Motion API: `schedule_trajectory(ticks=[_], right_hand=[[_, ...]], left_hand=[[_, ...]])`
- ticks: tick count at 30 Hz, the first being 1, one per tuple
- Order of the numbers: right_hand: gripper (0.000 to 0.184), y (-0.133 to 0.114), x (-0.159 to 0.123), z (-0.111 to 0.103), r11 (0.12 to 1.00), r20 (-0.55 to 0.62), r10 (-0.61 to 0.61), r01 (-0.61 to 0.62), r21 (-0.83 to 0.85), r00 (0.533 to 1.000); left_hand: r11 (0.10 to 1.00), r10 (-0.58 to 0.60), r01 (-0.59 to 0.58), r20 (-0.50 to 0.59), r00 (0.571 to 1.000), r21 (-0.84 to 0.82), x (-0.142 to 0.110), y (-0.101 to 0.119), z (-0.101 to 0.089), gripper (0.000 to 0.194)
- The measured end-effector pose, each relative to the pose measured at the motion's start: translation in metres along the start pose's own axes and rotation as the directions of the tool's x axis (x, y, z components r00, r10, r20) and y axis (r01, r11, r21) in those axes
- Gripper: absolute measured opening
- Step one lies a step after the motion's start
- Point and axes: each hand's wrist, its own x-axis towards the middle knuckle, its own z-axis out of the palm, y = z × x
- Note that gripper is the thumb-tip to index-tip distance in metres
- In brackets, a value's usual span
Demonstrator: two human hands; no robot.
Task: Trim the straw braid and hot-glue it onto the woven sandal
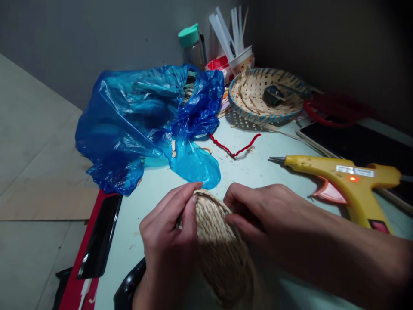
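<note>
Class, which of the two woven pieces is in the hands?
The narrow woven piece, held between the left hand and right hand; the round, blue-rimmed basket sits untouched behind.

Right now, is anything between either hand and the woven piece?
Nothing visible: the left hand grips the woven piece near its upper end, and the right hand is at its right edge. The yellow glue gun lies beyond the right forearm.

Beige elongated braided straw-like piece (221,241) at 6 o'clock in view; long axis 11-to-5, rounded end at 11, rows running lengthwise, near end shadowed and blurred.
</note>
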Motion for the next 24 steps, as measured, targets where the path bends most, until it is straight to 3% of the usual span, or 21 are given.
schedule_trajectory(ticks=[10, 18, 24], right_hand=[[0.011, -0.009, 0.009, -0.024, 0.997, 0.216, -0.06, 0.051, 0.05, 0.974], [0.006, -0.004, 0.006, -0.016, 0.992, 0.153, -0.11, 0.098, 0.081, 0.982], [0.008, -0.006, 0.01, -0.017, 0.99, 0.174, -0.101, 0.082, 0.113, 0.98]], left_hand=[[0.993, -0.024, 0.018, -0.05, 0.998, -0.116, 0.001, -0.005, 0.006, 0.021], [0.968, -0.126, 0.114, -0.041, 0.991, -0.222, 0.002, -0.006, 0.006, 0.02], [0.923, -0.234, 0.223, 0.003, 0.972, -0.314, 0.006, -0.008, 0.009, 0.02]])
